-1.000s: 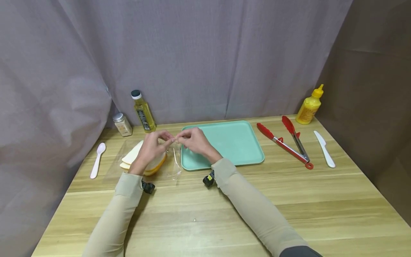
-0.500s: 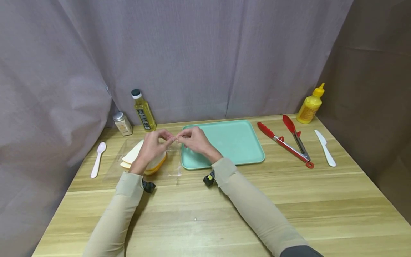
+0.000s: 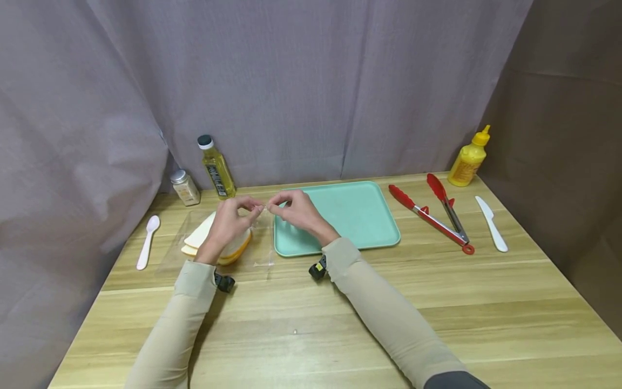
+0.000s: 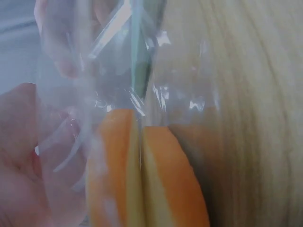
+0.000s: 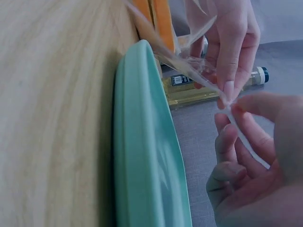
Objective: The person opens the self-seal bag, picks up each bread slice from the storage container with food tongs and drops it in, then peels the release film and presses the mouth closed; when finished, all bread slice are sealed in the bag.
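Note:
A clear plastic bag (image 3: 262,246) lies on the table at the left, with two slices of bread (image 3: 200,233) inside. The left wrist view shows their orange-brown crusts (image 4: 175,175) through the film. My left hand (image 3: 227,224) reaches over the bread and pinches the bag's top edge between thumb and fingers. Right beside it, my right hand (image 3: 300,212) pinches the same edge, over the left end of the green tray (image 3: 347,216). In the right wrist view a narrow whitish strip (image 5: 248,146) of the bag runs down across the right fingers.
A pink spoon (image 3: 148,243) lies at the far left. Behind stand a seasoning jar (image 3: 186,189) and an oil bottle (image 3: 218,172). On the right lie red-tipped tongs (image 3: 437,219) and a white knife (image 3: 492,224), with a yellow squeeze bottle (image 3: 467,162) behind them.
My right hand has shifted slightly to the right, and a small gap now shows between the two hands' fingertips. The left hand stays put at the bag's edge.

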A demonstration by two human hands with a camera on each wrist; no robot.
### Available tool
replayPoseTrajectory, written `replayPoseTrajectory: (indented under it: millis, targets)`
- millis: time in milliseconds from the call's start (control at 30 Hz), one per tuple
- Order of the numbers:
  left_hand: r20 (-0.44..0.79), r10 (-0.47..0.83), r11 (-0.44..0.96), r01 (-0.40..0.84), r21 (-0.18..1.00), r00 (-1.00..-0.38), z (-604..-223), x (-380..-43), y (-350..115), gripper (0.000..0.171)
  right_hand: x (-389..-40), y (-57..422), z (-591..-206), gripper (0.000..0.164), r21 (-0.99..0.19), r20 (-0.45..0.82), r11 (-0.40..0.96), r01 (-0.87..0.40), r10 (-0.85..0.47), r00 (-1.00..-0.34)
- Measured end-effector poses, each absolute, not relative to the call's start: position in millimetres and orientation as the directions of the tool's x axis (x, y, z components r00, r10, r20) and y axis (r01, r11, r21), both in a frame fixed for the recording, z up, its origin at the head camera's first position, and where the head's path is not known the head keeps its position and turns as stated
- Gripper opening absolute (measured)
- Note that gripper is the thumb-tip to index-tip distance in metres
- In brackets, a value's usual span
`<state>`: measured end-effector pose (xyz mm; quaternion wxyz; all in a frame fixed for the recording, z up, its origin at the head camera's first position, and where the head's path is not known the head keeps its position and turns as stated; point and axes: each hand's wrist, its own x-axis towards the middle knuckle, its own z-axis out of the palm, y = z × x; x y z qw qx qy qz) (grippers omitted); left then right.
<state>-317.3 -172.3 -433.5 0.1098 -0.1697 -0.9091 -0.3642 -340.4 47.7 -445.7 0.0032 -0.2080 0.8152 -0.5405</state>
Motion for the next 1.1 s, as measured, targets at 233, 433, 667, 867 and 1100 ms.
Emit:
replayPoseTrajectory:
  millis: [233,433,667,867,1100]
  targets:
    - [0.338,0.250,0.661,0.415,0.625,-0.907,-434.4,-316.6,-173.0,0.016,-339.2,44.3,-445.8,0.014,-0.827,0.233,0.425,-0.369,-0.338,-0.912]
    - [0.352,0.296,0.659,0.456,0.598,-0.888,-432.1,-315.2,-171.8,0.015,-337.8,40.1,-446.0,0.015,-0.759,0.293,0.492,-0.426,-0.326,-0.899]
    - [0.374,0.376,0.696,0.524,0.491,-0.848,-427.5,-311.0,-166.6,0.015,-333.5,35.6,-443.3,0.014,-0.577,0.345,0.657,-0.486,-0.343,-0.874]
    - [0.374,0.370,0.722,0.516,0.460,-0.851,-425.6,-309.6,-166.1,0.014,-330.8,37.5,-442.6,0.009,-0.589,0.318,0.670,-0.451,-0.321,-0.892]
    - [0.344,0.312,0.723,0.456,0.519,-0.886,-427.1,-312.5,-168.7,0.017,-332.1,41.3,-441.7,0.009,-0.654,0.271,0.624,-0.427,-0.334,-0.903]
